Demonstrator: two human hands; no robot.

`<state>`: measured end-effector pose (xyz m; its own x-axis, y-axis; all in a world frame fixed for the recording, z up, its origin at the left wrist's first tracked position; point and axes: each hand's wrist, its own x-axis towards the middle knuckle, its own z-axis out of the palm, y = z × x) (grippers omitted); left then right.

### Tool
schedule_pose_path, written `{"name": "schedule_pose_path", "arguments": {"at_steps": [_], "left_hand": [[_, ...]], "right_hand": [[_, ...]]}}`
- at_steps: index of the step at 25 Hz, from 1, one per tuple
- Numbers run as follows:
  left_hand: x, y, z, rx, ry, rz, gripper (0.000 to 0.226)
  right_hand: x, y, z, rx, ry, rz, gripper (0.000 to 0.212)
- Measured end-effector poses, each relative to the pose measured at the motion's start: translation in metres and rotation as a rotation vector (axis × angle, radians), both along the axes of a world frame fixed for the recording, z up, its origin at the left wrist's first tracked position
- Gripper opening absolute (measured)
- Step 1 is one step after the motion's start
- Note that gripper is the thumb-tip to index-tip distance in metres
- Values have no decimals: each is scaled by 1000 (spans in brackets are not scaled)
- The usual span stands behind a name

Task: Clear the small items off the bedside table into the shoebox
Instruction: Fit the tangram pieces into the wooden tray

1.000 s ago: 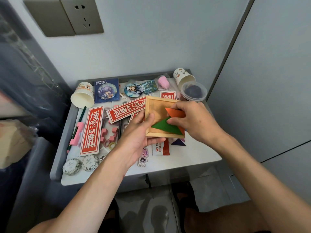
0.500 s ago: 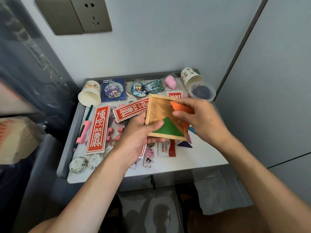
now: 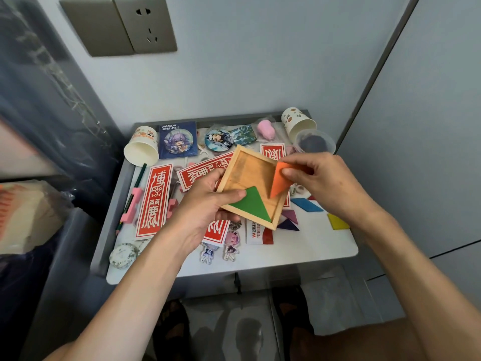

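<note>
My left hand [image 3: 205, 207] grips the wooden tray [image 3: 253, 185] steady (thumb pinning the green triangle [image 3: 253, 204]); my right hand [image 3: 322, 183] pinches the orange triangle [image 3: 279, 179] above it for seating.

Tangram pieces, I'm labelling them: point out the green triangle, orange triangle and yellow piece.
green triangle [image 3: 251, 204]: head view, its middle.
orange triangle [image 3: 278, 185]: head view, lower half.
yellow piece [image 3: 337, 221]: head view, its middle.
</note>
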<state>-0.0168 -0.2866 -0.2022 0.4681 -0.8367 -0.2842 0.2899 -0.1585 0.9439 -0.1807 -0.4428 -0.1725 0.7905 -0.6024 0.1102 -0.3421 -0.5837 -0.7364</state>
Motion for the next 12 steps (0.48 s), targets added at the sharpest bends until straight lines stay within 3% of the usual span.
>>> {"name": "schedule_pose_path", "arguments": {"at_steps": [5,10,12], "left_hand": [[0,2,1,4,45,-30,36],[2,1,3,6,86,12,40],[3,1,3,7,77,8,37]], "right_hand": [[8,7,-5,-35,62,136,22],[12,14,-9,-209,68,42,22],[13,14,-8,-163,54,16,27]]}}
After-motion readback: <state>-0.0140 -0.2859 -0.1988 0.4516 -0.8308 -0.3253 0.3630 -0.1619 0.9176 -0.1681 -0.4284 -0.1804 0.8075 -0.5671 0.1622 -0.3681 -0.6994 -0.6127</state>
